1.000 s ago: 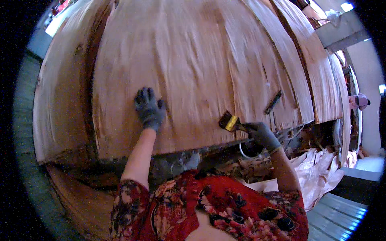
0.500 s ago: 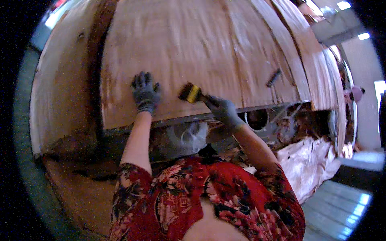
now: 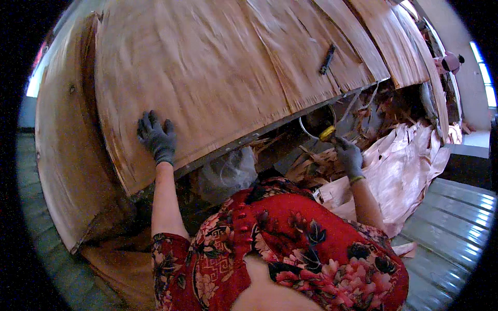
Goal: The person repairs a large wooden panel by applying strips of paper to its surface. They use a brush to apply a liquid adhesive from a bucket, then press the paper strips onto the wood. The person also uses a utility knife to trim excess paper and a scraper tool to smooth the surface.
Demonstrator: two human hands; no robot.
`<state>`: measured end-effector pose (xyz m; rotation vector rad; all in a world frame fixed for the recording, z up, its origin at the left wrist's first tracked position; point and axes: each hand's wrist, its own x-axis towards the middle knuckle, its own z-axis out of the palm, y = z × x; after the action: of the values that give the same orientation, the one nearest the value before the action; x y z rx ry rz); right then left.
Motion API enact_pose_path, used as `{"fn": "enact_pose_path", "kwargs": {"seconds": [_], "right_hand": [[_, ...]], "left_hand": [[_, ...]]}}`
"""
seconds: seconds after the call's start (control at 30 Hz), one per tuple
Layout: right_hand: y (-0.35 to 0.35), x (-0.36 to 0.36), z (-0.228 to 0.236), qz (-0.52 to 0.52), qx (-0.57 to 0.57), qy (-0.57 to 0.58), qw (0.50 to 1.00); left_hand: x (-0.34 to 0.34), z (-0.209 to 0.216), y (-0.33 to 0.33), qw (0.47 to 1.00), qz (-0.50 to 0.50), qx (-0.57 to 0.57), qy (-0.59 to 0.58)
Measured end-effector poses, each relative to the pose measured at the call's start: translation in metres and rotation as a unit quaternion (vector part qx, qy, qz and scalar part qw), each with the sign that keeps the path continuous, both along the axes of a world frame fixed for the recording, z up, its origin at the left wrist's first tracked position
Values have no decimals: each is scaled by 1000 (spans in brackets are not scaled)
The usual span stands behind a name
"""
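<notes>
Left hand [image 3: 157, 139] on wood-veneer sheet [image 3: 207, 78]; paintbrush [image 3: 329, 135] in right hand [image 3: 348, 155].
Left fingers lie spread on the sheet, gripping nothing; paintbrush sits at the white round rim [image 3: 302, 126] below the sheet's edge, any marking on its yellow band [image 3: 326, 133] unreadable; right fingers clench it.

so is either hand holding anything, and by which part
The right hand holds a paintbrush by its handle; the left hand rests on wood veneer, holding nothing.
</notes>
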<state>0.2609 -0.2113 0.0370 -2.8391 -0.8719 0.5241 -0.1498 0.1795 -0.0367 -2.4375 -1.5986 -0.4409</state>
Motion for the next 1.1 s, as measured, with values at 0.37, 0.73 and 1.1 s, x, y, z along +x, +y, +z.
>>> {"fn": "enact_pose_path", "kwargs": {"seconds": [0.37, 0.73, 1.1], "right_hand": [[56, 11, -24, 20, -120, -2, 993], [29, 61, -68, 12, -118, -13, 993], [110, 32, 40, 123, 193, 155, 961]], "left_hand": [[-1, 10, 0, 999, 15, -11, 36], [11, 10, -4, 1000, 8, -22, 6], [6, -4, 7, 997, 22, -35, 61]]}}
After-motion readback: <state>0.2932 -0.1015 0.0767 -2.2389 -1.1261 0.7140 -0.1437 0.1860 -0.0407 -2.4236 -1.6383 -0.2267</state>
